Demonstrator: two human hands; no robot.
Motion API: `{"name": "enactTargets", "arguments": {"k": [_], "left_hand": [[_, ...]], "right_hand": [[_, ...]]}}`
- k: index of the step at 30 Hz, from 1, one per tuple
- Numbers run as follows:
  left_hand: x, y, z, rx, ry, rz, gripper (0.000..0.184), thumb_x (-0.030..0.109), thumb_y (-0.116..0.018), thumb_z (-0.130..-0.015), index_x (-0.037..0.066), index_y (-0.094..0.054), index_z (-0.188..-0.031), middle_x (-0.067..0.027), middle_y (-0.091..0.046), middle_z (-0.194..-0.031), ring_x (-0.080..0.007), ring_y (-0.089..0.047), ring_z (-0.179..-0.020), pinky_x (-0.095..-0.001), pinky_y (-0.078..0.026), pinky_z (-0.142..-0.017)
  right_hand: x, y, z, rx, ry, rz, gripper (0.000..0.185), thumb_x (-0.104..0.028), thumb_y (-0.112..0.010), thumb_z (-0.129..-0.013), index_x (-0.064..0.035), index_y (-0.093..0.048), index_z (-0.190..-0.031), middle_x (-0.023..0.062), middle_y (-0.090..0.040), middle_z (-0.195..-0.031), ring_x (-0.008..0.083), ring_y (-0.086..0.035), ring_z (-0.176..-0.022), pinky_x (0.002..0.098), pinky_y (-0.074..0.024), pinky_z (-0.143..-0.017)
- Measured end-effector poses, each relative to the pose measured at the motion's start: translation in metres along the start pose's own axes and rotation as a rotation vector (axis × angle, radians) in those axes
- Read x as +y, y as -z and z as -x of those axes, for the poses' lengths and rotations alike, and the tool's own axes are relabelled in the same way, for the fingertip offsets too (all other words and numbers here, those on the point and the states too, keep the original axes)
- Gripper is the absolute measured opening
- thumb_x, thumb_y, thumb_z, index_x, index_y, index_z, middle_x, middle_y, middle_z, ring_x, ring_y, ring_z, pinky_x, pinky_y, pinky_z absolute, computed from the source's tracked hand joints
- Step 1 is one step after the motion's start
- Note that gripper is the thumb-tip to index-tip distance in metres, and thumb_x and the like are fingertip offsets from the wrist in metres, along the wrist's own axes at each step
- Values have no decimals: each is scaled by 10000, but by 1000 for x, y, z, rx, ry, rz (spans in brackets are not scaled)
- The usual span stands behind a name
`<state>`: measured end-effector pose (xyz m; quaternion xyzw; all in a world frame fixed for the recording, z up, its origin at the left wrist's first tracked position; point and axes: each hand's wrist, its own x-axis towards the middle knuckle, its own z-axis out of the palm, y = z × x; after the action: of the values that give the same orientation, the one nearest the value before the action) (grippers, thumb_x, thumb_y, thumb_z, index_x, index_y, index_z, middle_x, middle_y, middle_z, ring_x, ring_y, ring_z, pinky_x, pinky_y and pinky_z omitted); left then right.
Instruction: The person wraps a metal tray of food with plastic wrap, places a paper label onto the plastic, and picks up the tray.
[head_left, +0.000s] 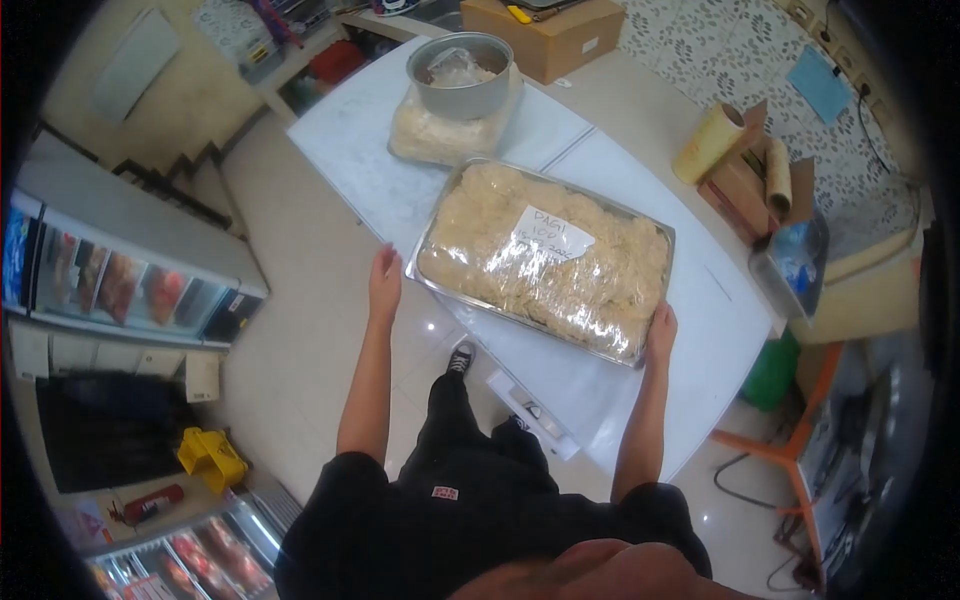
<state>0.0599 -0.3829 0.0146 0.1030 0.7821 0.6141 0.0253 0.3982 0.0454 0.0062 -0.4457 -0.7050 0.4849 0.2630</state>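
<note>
A metal tray (425,273) full of a pale, lumpy food under clear wrap lies at a slant on the white table (700,350). On the wrap is a white label (552,235) with handwriting. My left hand (385,272) is in the air just off the tray's left end, fingers apart and holding nothing. At the tray's right end, my right hand (662,325) touches the corner; its fingers are partly hidden at the rim. Behind the tray, a round metal pan (463,97) with a clear plastic bag inside rests on a wrapped pale block (430,138).
Rolls of wrap (712,142) and an open cardboard box (735,195) are at the right. Beside them is a metal container (790,270) with blue plastic. A closed cardboard box (550,45) stands at the back. Glass-topped freezers (130,275) are at the left.
</note>
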Motion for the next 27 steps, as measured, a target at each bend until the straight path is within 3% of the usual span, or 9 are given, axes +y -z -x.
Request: {"name": "enactTargets", "arguments": {"k": [6, 9, 12, 13, 15, 18, 20, 24, 27], "left_hand": [[-26, -29, -109, -439, 420, -47, 429, 328, -529, -987, -36, -628, -1189, -110, -680, -1072, -160, -627, -870, -305, -494, -806], [-51, -67, -116, -377, 248, 43, 397, 324, -531, -991, -20, -670, -1130, -63, -684, -951, -145, -614, -878, -284, -483, -829], [-28, -108, -90, -378, 310, 87, 344, 231, -584, -960, -21, -646, -1185, -118, -702, -1020, -173, -650, -904, -296, -520, -789], [-16, -125, -74, -353, 314, 39, 331, 218, -600, -952, -9, -644, -1187, -124, -703, -1029, -179, -663, -903, -306, -536, -758], [-7, -169, -48, -497, 413, 52, 293, 232, -602, -953, 11, -661, -1136, -118, -705, -1000, -173, -666, -892, -313, -541, -749], [-5, -233, -31, -849, 147, 233, 329, 272, -572, -985, 11, -636, -1174, -89, -693, -1084, -179, -635, -1003, -310, -496, -886], [39, -224, -32, -971, 173, 366, 365, 267, -557, -993, 11, -589, -1252, -75, -660, -1191, -174, -609, -1082, -294, -474, -930], [10, -161, -116, -731, 327, 728, 382, 97, -584, -908, 69, -578, -1289, -50, -628, -1234, -153, -586, -1126, -316, -473, -946], [22, -72, -249, -206, 205, 504, 236, 143, -528, -940, 71, -595, -1155, -47, -641, -1078, -156, -600, -1032, -305, -505, -867]], "right_hand": [[-5, -26, 140, 178, -122, -97, 453, -327, -403, -1046, 69, -618, -1087, 117, -658, -978, 192, -592, -898, 322, -474, -801], [2, -53, 238, 382, -305, -384, 427, -322, -437, -1037, 58, -597, -1149, 111, -640, -1029, 193, -588, -932, 315, -478, -803], [-12, -50, 293, 522, -368, -421, 380, -290, -483, -1013, 48, -592, -1149, 132, -635, -1059, 231, -597, -959, 347, -490, -820], [27, -36, 313, 533, -225, 1, 378, -288, -486, -1001, 45, -593, -1146, 144, -641, -1062, 257, -603, -955, 367, -497, -817], [70, -10, 333, 556, -101, 250, 383, -296, -450, -1006, 39, -585, -1133, 151, -625, -1088, 282, -602, -967, 398, -509, -818], [56, 18, 336, 674, -306, -163, 440, -319, -405, -1020, 39, -527, -1244, 172, -572, -1214, 310, -586, -1056, 438, -514, -877], [54, 35, 334, 754, -427, -326, 477, -323, -399, -1020, 42, -501, -1309, 185, -556, -1264, 326, -576, -1095, 453, -511, -899], [46, 42, 331, 820, -577, -353, 487, -322, -393, -1021, 46, -494, -1322, 191, -550, -1276, 334, -571, -1107, 459, -507, -905], [43, 39, 332, 834, -651, -312, 493, -322, -389, -1022, 50, -489, -1331, 196, -545, -1285, 340, -566, -1115, 464, -503, -909]]}}
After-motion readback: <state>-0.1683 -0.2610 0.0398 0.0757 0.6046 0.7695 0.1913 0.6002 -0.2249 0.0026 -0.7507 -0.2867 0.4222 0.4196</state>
